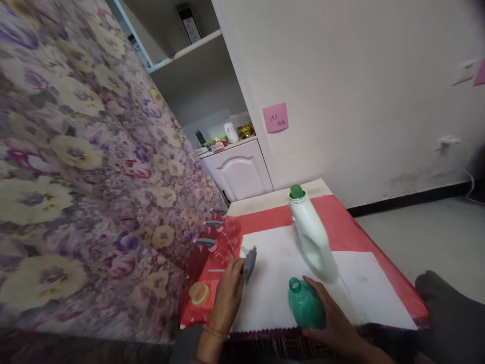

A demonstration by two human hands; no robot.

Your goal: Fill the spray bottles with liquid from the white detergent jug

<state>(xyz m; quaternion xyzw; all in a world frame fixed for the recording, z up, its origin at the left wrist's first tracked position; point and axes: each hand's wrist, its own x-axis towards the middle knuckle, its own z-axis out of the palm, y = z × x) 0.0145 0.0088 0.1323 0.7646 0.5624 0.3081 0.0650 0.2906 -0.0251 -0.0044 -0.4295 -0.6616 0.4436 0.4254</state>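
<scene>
Got the green bottle [307, 308] clamped in the right grip [329, 316] at five o'clock, sprayer [249, 265] pinched in the left grip [230, 288], six o'clock. Looks light, slick, probably squishy, so hold round the belly.

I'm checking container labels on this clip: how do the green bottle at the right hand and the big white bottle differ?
The green bottle is see-through; the white bottle is opaque.
The white bottle is tall and large; the green bottle is smaller and rounded.
The right hand grips the green bottle, while the white bottle stands untouched.
Both have their necks pointing up.
</scene>
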